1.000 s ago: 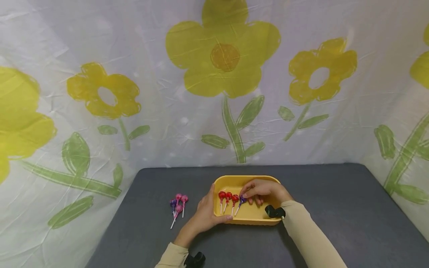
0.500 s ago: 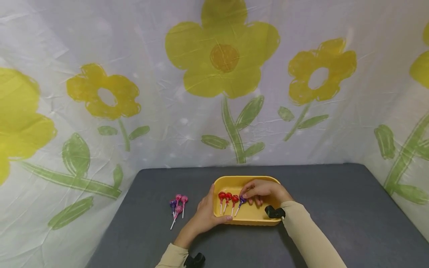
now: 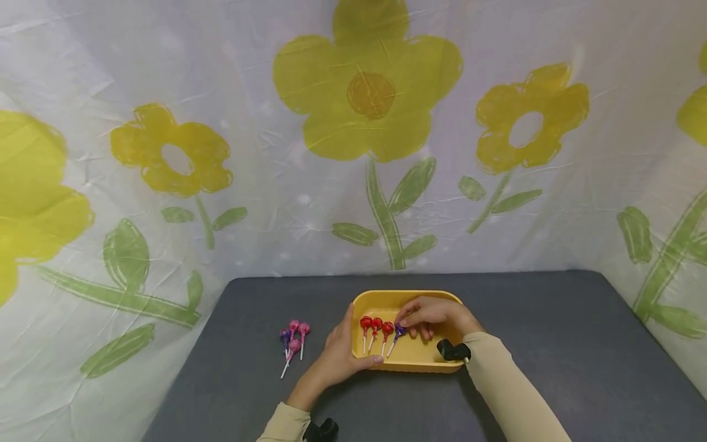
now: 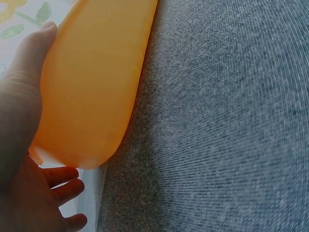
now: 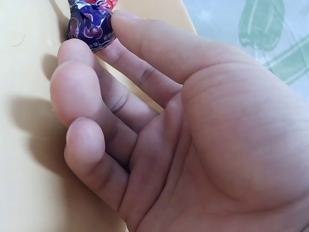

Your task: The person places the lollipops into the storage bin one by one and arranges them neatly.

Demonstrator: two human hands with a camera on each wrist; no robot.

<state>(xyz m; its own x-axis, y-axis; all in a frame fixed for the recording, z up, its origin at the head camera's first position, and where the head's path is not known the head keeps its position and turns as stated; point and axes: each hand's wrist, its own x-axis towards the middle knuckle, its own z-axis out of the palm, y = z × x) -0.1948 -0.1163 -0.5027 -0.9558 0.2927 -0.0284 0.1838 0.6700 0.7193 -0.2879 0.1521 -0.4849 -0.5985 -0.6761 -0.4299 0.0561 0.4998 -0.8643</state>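
Inside the yellow tray (image 3: 420, 355), my right hand (image 3: 439, 314) pinches the wrapped head of a purple lollipop (image 3: 399, 331) between thumb and fingertips. Its white stick points toward me. In the right wrist view the purple wrapper (image 5: 91, 26) shows a cherry print, and the other fingers are curled beside it. Three red lollipops, one of them the leftmost red lollipop (image 3: 366, 323), lie in a row to its left. My left hand (image 3: 337, 356) grips the tray's left end, thumb at the front rim; the left wrist view shows the tray's outer wall (image 4: 96, 82).
To the left of the tray, several lollipops lie bunched on the dark grey table (image 3: 237, 380), among them a pink lollipop (image 3: 304, 329) and another purple lollipop (image 3: 285, 336). A flower-printed curtain (image 3: 309, 202) hangs behind the table and along its sides.
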